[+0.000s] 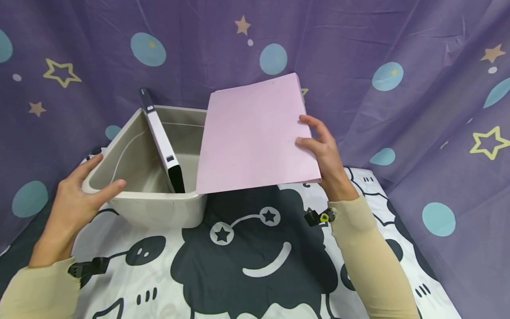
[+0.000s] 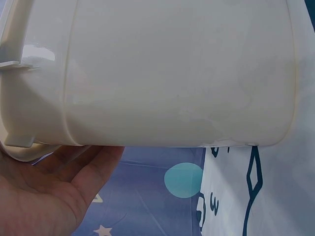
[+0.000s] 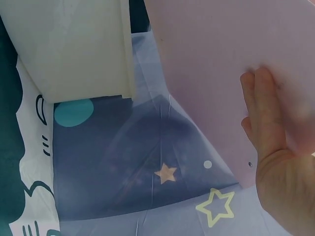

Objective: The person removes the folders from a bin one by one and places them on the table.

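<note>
My left hand (image 1: 73,201) grips the near left corner of a light grey plastic bin (image 1: 159,210), thumb over the rim. In the left wrist view, its fingers pass behind the rim beside the bin's smooth wall (image 2: 182,73). My right hand (image 1: 328,155) holds a pink folder (image 1: 255,133) by its right edge, thumb on the front face and other fingers behind, as the right wrist view shows. The folder is raised and tilted, overlapping the bin's right side. Inside the bin, a slim white item with black ends (image 1: 161,137) leans on edge, its far end above the back rim.
The bin stands on a white and dark cartoon-print cloth (image 1: 255,248). A purple curtain (image 1: 338,44) with stars and blue spots hangs close behind and along the right side. A small black camera (image 1: 318,217) is strapped at my right wrist, another (image 1: 89,267) at my left.
</note>
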Demonstrator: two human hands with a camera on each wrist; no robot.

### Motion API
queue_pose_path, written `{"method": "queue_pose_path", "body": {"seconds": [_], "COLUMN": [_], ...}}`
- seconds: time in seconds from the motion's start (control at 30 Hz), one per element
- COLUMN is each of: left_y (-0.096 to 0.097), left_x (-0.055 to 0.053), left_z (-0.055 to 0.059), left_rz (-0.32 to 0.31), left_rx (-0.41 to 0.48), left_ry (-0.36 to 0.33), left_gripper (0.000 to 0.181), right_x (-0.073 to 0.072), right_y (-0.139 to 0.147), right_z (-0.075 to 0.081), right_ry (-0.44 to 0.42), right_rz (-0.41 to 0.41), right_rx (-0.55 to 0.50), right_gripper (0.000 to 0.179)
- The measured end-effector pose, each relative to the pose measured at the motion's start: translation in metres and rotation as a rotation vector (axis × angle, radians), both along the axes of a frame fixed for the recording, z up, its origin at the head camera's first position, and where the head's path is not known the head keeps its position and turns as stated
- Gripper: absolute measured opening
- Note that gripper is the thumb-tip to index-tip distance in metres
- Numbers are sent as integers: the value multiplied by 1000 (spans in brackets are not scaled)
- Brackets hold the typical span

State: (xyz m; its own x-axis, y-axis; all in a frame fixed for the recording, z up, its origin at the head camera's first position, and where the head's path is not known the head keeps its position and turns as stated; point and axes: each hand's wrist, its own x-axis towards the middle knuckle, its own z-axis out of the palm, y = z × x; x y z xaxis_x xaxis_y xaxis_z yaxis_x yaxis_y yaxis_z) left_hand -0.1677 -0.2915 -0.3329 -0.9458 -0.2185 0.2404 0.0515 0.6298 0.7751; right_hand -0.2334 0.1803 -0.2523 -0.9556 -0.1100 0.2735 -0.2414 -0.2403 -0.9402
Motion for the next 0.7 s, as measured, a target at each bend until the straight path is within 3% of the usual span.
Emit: {"method": "queue_pose_path", "body": {"seconds": [0.7], "left_y": [-1], "left_x": [0], "left_z": [-1], "left_rz": [4], "left_rx": [-11], "left_ry": [14], "left_gripper": [85], "right_x": [7], "right_y": [14], "right_z": [-14], "right_ry": [-2], "right_rz": [-15], "right_rx": [-44], "right_gripper": [48]}}
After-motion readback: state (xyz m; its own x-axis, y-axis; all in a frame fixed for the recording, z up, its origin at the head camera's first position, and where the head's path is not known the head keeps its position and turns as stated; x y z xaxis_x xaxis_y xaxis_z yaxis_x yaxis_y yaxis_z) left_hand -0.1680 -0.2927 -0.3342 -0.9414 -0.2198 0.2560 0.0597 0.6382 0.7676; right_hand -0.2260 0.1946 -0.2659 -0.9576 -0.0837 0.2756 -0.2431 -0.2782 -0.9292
